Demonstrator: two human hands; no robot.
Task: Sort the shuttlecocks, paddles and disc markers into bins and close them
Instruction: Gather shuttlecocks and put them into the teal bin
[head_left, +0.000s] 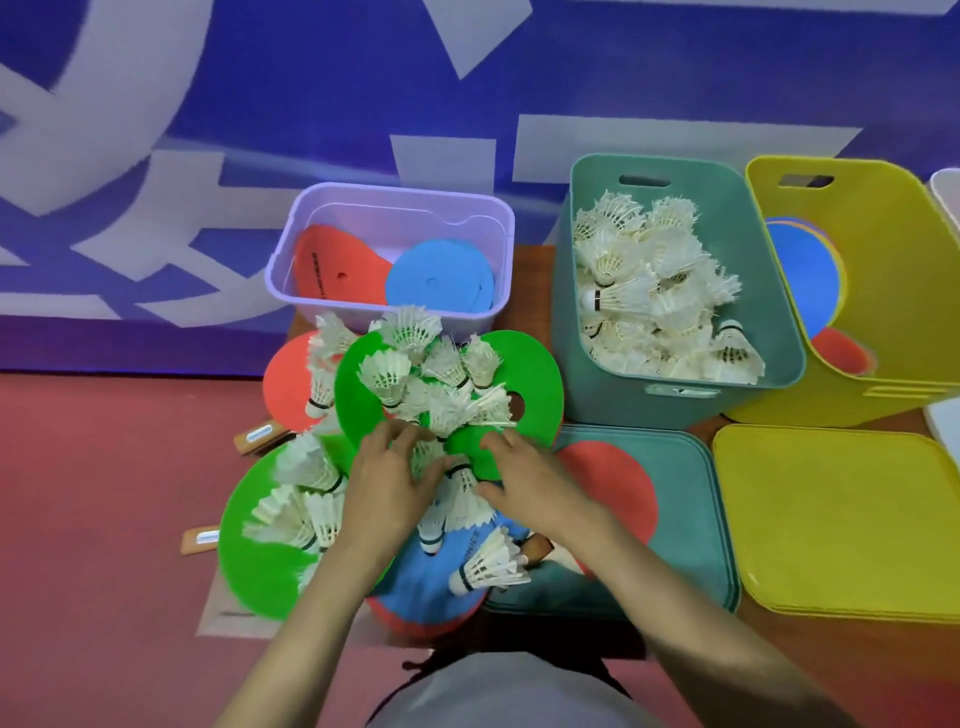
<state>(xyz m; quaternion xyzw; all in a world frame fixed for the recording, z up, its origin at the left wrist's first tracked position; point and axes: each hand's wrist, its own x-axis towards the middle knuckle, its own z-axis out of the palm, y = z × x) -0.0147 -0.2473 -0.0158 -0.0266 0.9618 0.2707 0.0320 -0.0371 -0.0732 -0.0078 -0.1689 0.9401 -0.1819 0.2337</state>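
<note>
From the head view, the teal bin (769, 291) stands on the brown counter (535, 275) and is heaped with white shuttlecocks (649, 291). Left of the teal bin sits the purple bin (291, 249), holding a red disc marker (343, 270) and a blue disc marker (441, 275). Right of the teal bin the yellow bin (883, 249) tilts toward it, with more disc markers inside. Just in front of the teal bin lies the teal lid (685, 525), with a red disc (613, 483) resting on it. The yellow lid (831, 525) lies in front and to the right of the teal bin.

Left and in front of the teal bin is the unsorted heap: loose shuttlecocks (410, 374) scattered over a green disc (535, 374). A second green disc (254, 551) lies farther left and nearer the person. Two paddle handles (260, 435) poke out from the heap's far-left edge.

Both hands reach into this heap. The left hand (387, 486) has its fingers bent down among the feathers; whether its grip holds anything cannot be told. The right hand (532, 478), closer to the teal bin, lays bent fingers on the green disc's near edge, thumb turned inward; its grip cannot be told either. One shuttlecock (462, 493) lies between the two thumbs, touching both hands.
</note>
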